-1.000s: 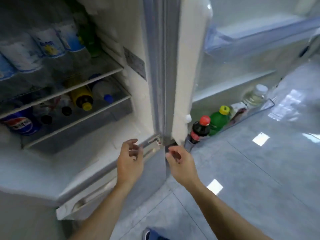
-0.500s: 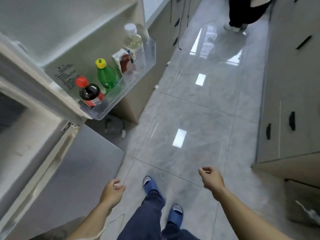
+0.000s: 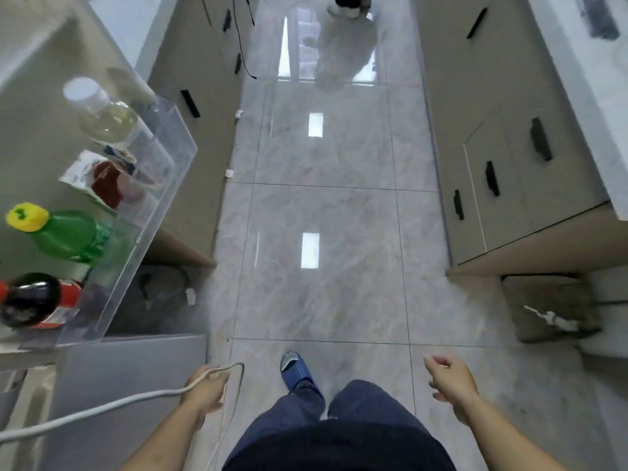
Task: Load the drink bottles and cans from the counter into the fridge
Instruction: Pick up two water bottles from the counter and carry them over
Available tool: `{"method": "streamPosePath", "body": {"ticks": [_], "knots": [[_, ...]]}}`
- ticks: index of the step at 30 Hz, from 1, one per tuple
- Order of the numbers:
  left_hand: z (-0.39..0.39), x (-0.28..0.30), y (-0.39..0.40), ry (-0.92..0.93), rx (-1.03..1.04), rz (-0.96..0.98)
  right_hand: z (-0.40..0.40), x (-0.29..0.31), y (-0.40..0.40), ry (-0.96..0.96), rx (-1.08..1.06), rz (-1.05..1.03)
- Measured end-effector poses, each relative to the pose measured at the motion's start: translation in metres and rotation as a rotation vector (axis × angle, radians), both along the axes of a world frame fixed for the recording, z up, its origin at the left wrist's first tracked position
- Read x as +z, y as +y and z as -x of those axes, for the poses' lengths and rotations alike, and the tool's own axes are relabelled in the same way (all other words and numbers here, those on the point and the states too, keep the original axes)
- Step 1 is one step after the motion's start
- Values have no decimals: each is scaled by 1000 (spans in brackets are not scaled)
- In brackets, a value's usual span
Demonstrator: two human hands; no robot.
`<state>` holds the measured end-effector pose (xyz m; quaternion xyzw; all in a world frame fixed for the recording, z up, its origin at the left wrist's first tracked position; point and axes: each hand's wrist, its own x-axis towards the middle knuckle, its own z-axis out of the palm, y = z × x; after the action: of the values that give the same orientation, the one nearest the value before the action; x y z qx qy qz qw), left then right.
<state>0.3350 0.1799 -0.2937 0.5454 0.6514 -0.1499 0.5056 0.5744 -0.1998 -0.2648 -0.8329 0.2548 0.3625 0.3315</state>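
Note:
The open fridge door's clear bin (image 3: pixel 159 205) stands at the left. It holds a cola bottle with a red cap (image 3: pixel 30 300), a green bottle with a yellow cap (image 3: pixel 68 236), a small carton (image 3: pixel 102 180) and a clear bottle with a white cap (image 3: pixel 102 117). My left hand (image 3: pixel 204 390) hangs low beside the fridge front, fingers curled, and a white cable (image 3: pixel 102 407) crosses over it. My right hand (image 3: pixel 450 380) hangs at the right over the floor, fingers loosely apart and holding nothing. No drinks on the counter are in sight.
A tiled floor aisle (image 3: pixel 323 205) runs ahead between beige cabinets on the left (image 3: pixel 204 62) and on the right (image 3: pixel 492 158). A white counter edge (image 3: pixel 598 96) shows at the far right. Another person's feet (image 3: pixel 346 8) stand at the aisle's far end. A sack (image 3: pixel 550 307) lies at the right.
My view swung from the fridge interior down to the floor aisle. Both hands left the lower fridge edge and dropped to my sides. The white cable now lies across my left hand.

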Motion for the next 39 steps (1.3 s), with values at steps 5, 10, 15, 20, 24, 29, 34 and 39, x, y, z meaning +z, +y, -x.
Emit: {"method": "streamPosePath", "body": {"ticks": [5, 10, 15, 20, 24, 29, 34, 39], "knots": [[-97, 9, 48, -133, -124, -46, -12, 5, 10, 17, -49, 5], [-192, 21, 78, -253, -161, -42, -40, -1, 16, 69, -81, 31], [-255, 16, 92, -224, -156, -31, -104, -15, 26, 113, -70, 60], [-290, 18, 98, -140, -79, -44, -217, -15, 58, 150, 1, 67], [-314, 15, 102, -89, 23, -48, -329, -6, 113, 75, 113, -17], [-343, 9, 114, -34, 136, -25, -445, 12, 196, -8, 259, -111], [-366, -9, 134, -1, 260, -18, -520, 13, 282, -10, 376, -166], [-399, -33, 175, 21, 374, 20, -572, 9, 358, 0, 515, -162]]}}
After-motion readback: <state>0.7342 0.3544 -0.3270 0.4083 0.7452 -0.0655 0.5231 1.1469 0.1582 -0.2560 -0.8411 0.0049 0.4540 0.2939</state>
